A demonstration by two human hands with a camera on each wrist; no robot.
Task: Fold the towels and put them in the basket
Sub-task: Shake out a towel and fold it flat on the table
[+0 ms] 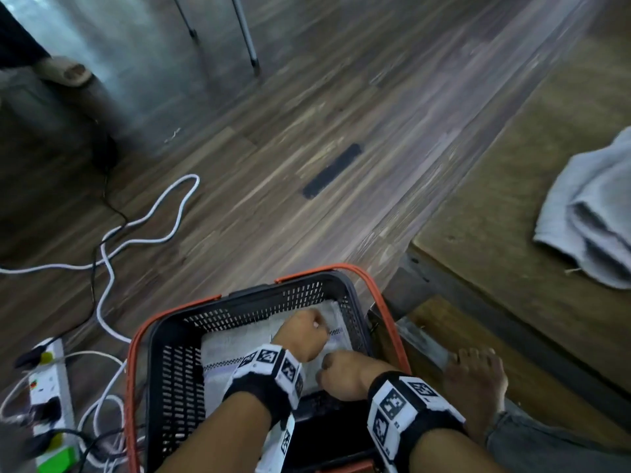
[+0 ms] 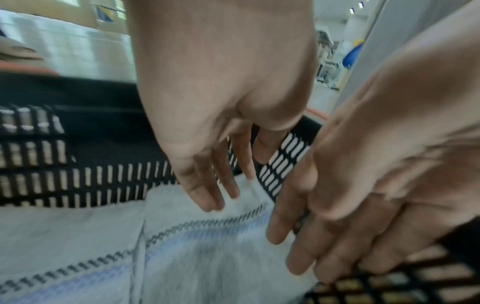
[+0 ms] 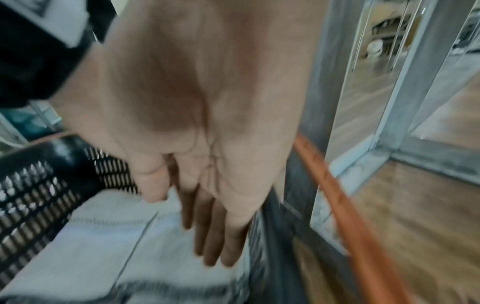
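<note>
A folded white towel with grey and blue stripes lies flat on the bottom of the black mesh basket with orange handles. Both my hands reach down inside the basket over it. My left hand holds its fingers straight, their tips at the towel near the far wall. My right hand has straight fingers over the towel beside the basket's right wall, and holds nothing. A second, crumpled grey towel lies on the raised wooden platform at the right.
White and black cables and a power strip lie on the wood floor left of the basket. My bare foot rests right of the basket, by the platform's edge. Another person's sandalled foot is at the far left.
</note>
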